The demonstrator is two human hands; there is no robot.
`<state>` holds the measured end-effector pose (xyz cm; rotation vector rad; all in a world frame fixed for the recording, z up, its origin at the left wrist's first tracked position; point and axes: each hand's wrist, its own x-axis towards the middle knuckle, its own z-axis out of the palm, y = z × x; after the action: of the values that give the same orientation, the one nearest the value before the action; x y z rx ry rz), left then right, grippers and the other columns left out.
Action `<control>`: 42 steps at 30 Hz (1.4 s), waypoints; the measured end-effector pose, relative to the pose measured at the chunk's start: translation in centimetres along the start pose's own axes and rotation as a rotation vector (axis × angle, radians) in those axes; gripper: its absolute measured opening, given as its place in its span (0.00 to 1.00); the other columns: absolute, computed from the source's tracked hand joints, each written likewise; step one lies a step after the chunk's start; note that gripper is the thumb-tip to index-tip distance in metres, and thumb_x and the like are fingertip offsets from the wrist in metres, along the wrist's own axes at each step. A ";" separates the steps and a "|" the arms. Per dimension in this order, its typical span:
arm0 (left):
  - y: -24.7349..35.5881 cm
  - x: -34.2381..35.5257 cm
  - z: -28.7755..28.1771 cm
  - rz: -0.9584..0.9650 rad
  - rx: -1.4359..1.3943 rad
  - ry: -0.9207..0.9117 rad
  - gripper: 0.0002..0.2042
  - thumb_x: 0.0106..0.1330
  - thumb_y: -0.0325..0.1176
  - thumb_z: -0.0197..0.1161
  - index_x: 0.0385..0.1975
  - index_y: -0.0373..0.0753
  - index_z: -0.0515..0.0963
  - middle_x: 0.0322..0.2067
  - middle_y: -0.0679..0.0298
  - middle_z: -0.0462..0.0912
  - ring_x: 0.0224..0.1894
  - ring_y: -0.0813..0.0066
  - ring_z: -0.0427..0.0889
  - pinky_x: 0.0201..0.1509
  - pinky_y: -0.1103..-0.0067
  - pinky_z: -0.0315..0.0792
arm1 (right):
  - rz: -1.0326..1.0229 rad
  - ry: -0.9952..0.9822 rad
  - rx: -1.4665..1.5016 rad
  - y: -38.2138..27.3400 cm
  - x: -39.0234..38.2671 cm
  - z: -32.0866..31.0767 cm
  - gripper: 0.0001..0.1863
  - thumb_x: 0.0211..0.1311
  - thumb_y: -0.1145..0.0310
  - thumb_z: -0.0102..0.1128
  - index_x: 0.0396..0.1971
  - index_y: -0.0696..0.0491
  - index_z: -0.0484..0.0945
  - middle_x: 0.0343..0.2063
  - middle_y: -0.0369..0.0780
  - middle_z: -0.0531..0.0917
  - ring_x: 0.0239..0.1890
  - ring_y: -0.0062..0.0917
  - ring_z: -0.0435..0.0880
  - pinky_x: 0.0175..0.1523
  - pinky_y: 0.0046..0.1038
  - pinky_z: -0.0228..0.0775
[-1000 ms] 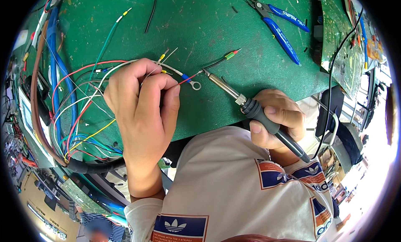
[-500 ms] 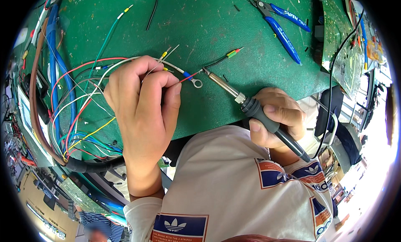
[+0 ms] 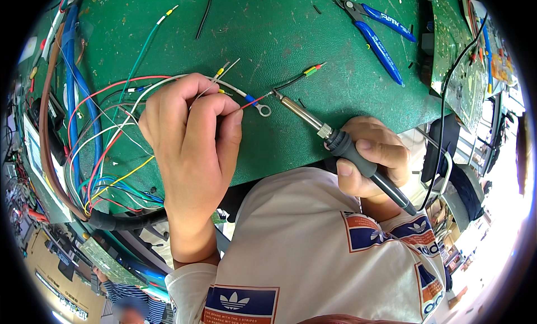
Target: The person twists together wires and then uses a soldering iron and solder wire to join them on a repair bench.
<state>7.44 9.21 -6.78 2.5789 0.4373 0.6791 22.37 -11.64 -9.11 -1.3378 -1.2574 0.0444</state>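
My left hand (image 3: 187,136) is closed in a pinch on a red wire (image 3: 251,103), whose bare end meets a black wire (image 3: 292,82) with green and red sleeves at its far end. In my right hand (image 3: 377,153) is a soldering iron (image 3: 302,116), its tip right by that joint; whether it touches, I cannot tell. A ring terminal (image 3: 264,110) with a blue sleeve, on a white wire, lies just below the red wire. Thin leads with yellow sleeves (image 3: 220,72) stick out past my left fingertips; my fingers hide part of them.
Blue-handled cutters (image 3: 377,47) lie at the far right of the green mat (image 3: 268,33). Circuit boards (image 3: 456,72) and the iron's black cord (image 3: 443,117) run along the right. Bundled wires (image 3: 106,184) and a thick blue cable (image 3: 70,72) spread at left. Another person (image 3: 131,301) shows lower left.
The soldering iron and my right hand have shifted slightly right, drawing the tip a little back along the joint. My left hand stays nearly still.
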 end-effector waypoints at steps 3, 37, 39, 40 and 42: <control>-0.1 0.0 0.0 0.001 0.000 -0.003 0.12 0.55 0.25 0.72 0.36 0.43 0.77 0.45 0.66 0.78 0.47 0.63 0.76 0.52 0.68 0.62 | 0.007 0.001 -0.015 -0.1 0.0 0.0 0.22 0.47 0.79 0.75 0.42 0.61 0.74 0.24 0.47 0.84 0.24 0.36 0.87 0.32 0.36 0.82; 0.0 0.0 0.0 0.001 0.018 -0.004 0.11 0.55 0.25 0.72 0.36 0.44 0.78 0.45 0.66 0.77 0.47 0.63 0.76 0.52 0.67 0.62 | 0.023 0.033 0.004 0.0 -1.2 -0.3 0.23 0.51 0.76 0.75 0.44 0.62 0.71 0.25 0.46 0.82 0.24 0.37 0.85 0.31 0.39 0.81; 0.0 0.1 0.0 -0.007 0.015 -0.006 0.11 0.55 0.25 0.72 0.36 0.44 0.78 0.45 0.66 0.77 0.47 0.63 0.76 0.52 0.67 0.62 | 0.024 0.043 0.021 0.0 -1.2 -0.3 0.23 0.51 0.76 0.75 0.44 0.62 0.71 0.25 0.46 0.81 0.24 0.36 0.85 0.31 0.39 0.81; 0.1 0.1 -0.1 -0.014 0.012 -0.010 0.11 0.55 0.25 0.71 0.36 0.43 0.78 0.45 0.66 0.77 0.48 0.63 0.76 0.52 0.67 0.62 | 0.029 0.040 0.025 0.0 -1.1 -0.3 0.23 0.51 0.76 0.75 0.44 0.62 0.71 0.26 0.46 0.81 0.24 0.36 0.85 0.31 0.39 0.81; 0.2 0.1 -0.3 -0.022 0.007 -0.019 0.11 0.56 0.24 0.71 0.36 0.43 0.78 0.45 0.65 0.77 0.48 0.63 0.76 0.52 0.67 0.62 | 0.038 0.038 0.033 -0.1 -1.2 -0.4 0.24 0.51 0.76 0.75 0.45 0.62 0.71 0.26 0.46 0.81 0.24 0.36 0.85 0.31 0.40 0.81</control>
<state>7.40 9.18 -6.47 2.5813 0.4626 0.6458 22.10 -12.72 -9.64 -1.3286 -1.1946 0.0660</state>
